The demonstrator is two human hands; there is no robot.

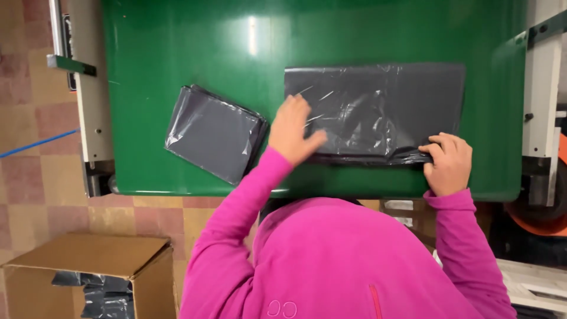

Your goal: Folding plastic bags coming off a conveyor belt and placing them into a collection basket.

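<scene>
Two hands on grey plastic bag [378,109], left hand [292,130] flat, right hand [449,162] pinching edge

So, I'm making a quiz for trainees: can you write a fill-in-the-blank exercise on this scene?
1. The left hand presses flat on a dark grey ____ bag.
2. The table is ____ in colour.
3. The right hand grips the bag's ____ edge.
4. The folded stack lies to the ____ of the bag.

Missing words: plastic; green; near; left
</scene>
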